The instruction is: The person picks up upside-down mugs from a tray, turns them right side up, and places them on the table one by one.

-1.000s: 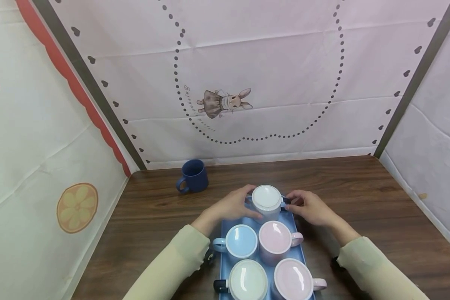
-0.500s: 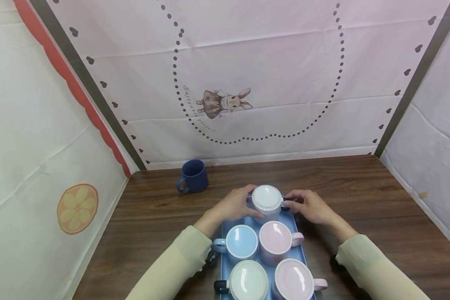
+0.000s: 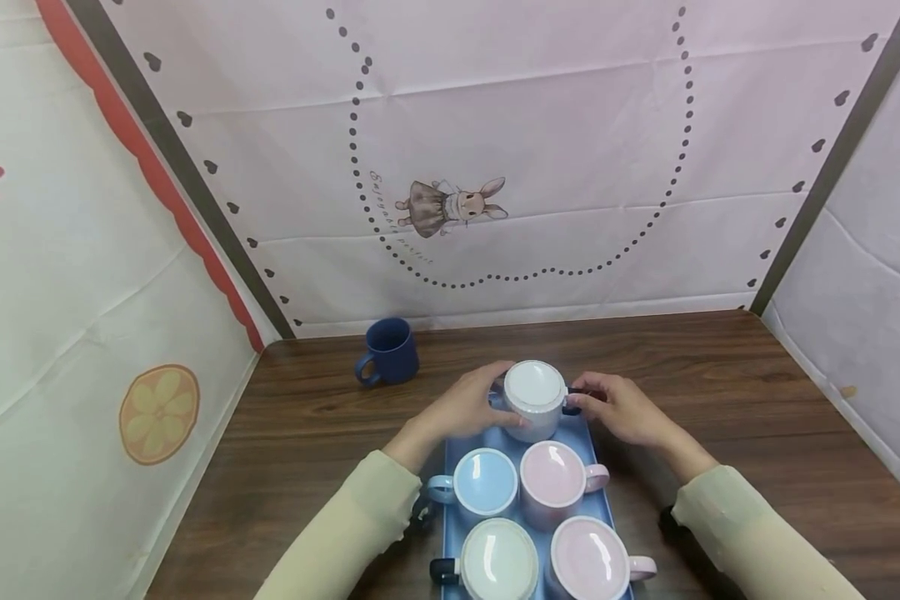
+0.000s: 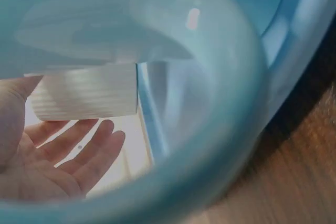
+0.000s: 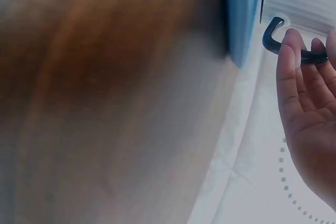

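An upside-down white mug (image 3: 534, 387) with a black handle is at the far end of the blue tray (image 3: 498, 440). My left hand (image 3: 461, 408) holds it from the left, thumb at the near side and fingers behind. In the left wrist view that hand (image 4: 37, 174) shows around the ribbed white mug wall (image 4: 89, 93), framed by the light-blue mug's handle (image 4: 236, 77). With its fingertips my right hand (image 3: 624, 410) pinches the black handle on the right side. The right wrist view shows those fingers (image 5: 289, 72) on the black handle (image 5: 270, 38).
Nearer on the tray stand a light-blue mug (image 3: 485, 482), two pink mugs, one behind (image 3: 552, 473) the other, and another white mug (image 3: 498, 560) with a black handle, all upside down. A navy mug (image 3: 392, 350) stands upright on the wooden table (image 3: 300, 467), back left.
The white mug between my hands has shifted slightly up and away in the head view, and both hands have moved with it. The other mugs stay put.
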Motion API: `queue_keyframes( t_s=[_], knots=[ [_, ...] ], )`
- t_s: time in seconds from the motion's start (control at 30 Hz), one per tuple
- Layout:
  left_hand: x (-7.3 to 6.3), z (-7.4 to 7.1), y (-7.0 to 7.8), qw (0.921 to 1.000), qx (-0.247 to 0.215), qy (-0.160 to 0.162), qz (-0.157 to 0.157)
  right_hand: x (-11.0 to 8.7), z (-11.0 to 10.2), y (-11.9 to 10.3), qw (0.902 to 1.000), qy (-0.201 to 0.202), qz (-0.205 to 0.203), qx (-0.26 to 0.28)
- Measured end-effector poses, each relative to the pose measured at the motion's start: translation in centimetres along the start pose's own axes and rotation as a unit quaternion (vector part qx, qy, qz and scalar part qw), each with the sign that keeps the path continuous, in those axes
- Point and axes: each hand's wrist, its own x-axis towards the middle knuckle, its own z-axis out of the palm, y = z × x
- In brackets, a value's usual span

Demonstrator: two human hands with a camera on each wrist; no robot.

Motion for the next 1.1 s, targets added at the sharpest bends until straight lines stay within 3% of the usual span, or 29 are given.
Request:
queue_keyframes(
  t_s=[0.4, 0.77, 1.1],
  knots=[
    [-0.9, -1.4, 0.7, 0.9939, -0.084, 0.031, 0.065, -0.1, -1.8, -3.2, 0.9993, 0.019, -0.027, 0.020],
    [-1.5, -2.0, 2.3, 0.9868, -0.121, 0.056, 0.093, -0.5, -3.2, -5.5, 0.9978, 0.035, -0.057, 0.003],
    [-2.1, -2.3, 2.9, 0.9821, -0.147, 0.053, 0.105, -0.7, -3.3, -6.4, 0.9954, 0.040, -0.085, 0.018]
  ],
)
